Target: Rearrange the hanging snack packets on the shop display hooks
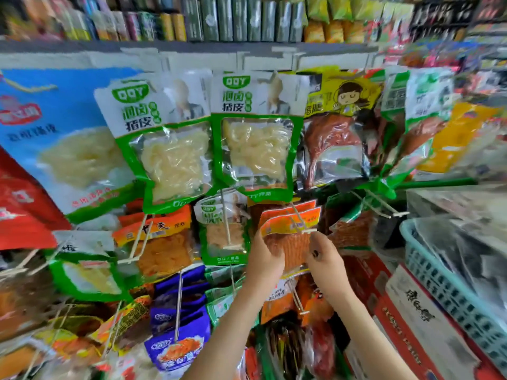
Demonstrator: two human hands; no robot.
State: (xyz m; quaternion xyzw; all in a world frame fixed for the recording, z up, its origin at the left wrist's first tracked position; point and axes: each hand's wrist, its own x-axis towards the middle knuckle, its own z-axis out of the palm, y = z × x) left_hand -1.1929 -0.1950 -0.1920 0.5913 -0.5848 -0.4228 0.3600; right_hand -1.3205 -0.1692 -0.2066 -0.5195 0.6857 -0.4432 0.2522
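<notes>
An orange snack packet (292,237) hangs at the front of a white double-wire hook (301,220) in the middle row of the display. My left hand (264,259) grips the packet's left edge. My right hand (325,259) pinches its right edge just below the hook's tip. More orange packets sit behind it on the same hook. Two green-and-white packets (258,133) of pale strips hang on hooks above. A smaller green packet (223,231) hangs just left of my left hand.
A teal plastic basket (439,278) of wrapped goods stands at the right, above red-and-white cartons (406,311). Purple packets (178,319) and dark packets hang below my hands. A shelf (192,48) of boxed goods runs across the top. Blue and red bags fill the left side.
</notes>
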